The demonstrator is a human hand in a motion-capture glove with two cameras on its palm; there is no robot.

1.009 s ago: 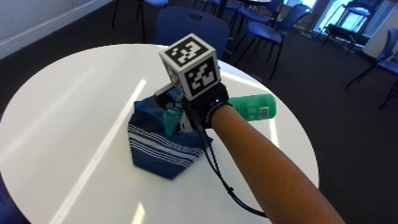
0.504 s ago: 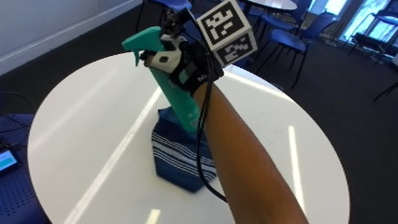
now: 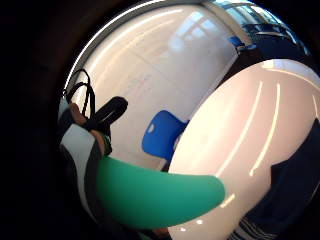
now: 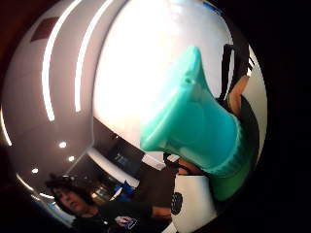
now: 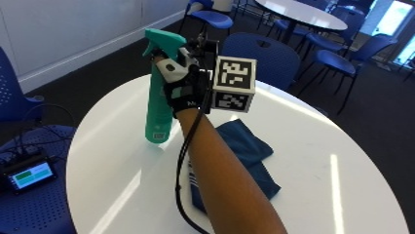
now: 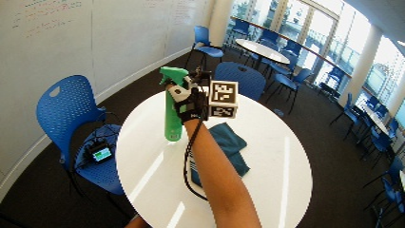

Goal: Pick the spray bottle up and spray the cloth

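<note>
Gripping a tall green plastic spray bottle (image 5: pixel 158 92) upright by its neck, the black-gloved right hand (image 5: pixel 183 84) holds it above the round white table (image 5: pixel 311 156), left of the crumpled dark blue cloth (image 5: pixel 250 148).

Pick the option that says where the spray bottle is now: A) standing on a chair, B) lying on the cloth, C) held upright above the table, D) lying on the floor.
C: the right hand grips the bottle upright above the table, beside the cloth.
</note>
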